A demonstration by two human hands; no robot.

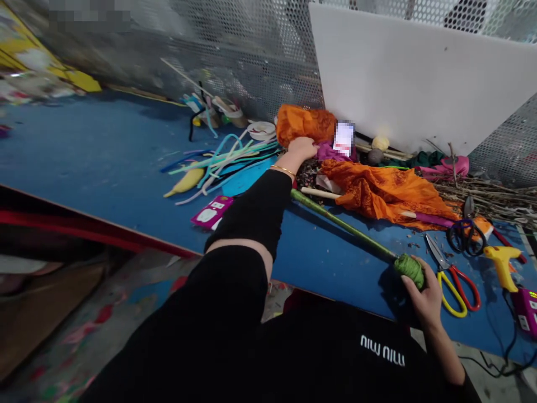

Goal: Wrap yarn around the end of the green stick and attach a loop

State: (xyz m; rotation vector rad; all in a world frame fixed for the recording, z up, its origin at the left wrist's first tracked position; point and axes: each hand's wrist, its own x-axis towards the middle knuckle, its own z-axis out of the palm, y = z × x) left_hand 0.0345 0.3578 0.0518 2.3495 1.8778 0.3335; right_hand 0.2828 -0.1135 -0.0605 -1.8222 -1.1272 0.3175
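My right hand [425, 294] is wrapped round a ball of green yarn [409, 271] above the front of the table. From the ball, a slim green-wrapped stick [344, 225] runs up and left, its far end close to my left wrist. My left hand [301, 148] reaches across to the back of the table, its fingers curled down beside a bundle of orange cloth [304, 124] and a purple cloth [329, 151]. What those fingers hold, if anything, is hidden. A lit phone [344, 138] leans just right of that hand.
On the blue table [104, 151] lie pipe cleaners [229, 159], a yellow tapered object [188, 181] and a spread orange cloth [377, 187]. Scissors [451, 280] and a corded yellow glue gun [503, 266] are at the right. Behind stands a white board [419, 78].
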